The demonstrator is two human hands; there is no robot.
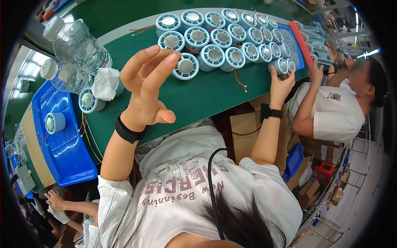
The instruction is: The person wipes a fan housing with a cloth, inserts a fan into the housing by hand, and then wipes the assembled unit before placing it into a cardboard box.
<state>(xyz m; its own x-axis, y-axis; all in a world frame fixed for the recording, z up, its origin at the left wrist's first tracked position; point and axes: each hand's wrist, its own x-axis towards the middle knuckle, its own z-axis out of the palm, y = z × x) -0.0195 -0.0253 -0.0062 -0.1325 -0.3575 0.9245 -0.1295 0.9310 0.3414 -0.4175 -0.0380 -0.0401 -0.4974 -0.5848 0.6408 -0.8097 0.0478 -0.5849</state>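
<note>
A light-blue round plastic part with a silver disc in its face was held in the right hand. It was pinched between the thumb and the fingers, at the right end of the rows. Another part was seen just beside it, but it could not be told if that one was held too. The left hand was lifted up high over the green flat table top. Its grip was let go, with the fingers bent and spread and the thumb kept apart. A black cloth-like band was worn on the left wrist, and a black band with a small box was worn on the right one.

Many more light-blue round parts with silver discs were set close together in rows past the hands. Thin red and dark wires were left hanging out from some of them. A long red bar was placed beyond the rows, on the right.

On the left, one light-blue part was laid in a shiny blue plastic tray. Two clear plastic bottles were stood near it, with a crumpled white tissue beside them.
</note>
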